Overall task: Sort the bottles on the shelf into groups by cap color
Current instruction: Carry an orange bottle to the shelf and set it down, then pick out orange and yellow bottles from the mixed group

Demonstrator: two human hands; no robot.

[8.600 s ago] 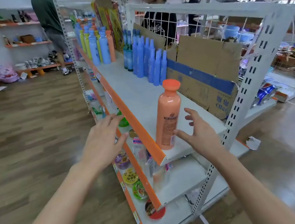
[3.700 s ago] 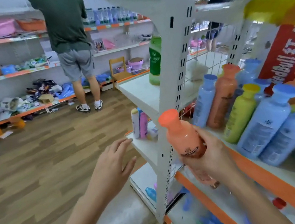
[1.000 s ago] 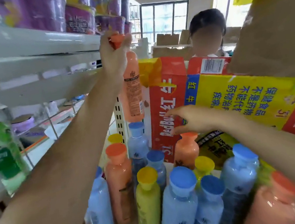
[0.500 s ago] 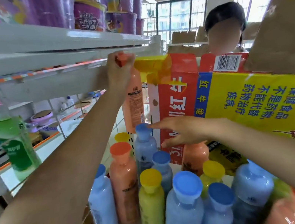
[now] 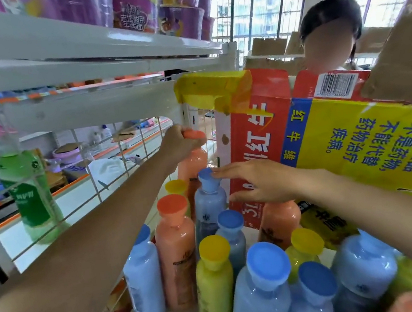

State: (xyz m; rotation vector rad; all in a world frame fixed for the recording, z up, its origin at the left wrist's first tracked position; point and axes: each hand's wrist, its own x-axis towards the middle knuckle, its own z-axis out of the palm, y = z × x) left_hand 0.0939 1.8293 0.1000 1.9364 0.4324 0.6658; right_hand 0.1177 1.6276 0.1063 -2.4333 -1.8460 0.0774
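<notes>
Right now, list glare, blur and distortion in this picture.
Head view: windows blown out white; wide-angle lens bows the shelf edges; green bottle looks soft; left hand on the orange bottle is fairly sharp.
</notes>
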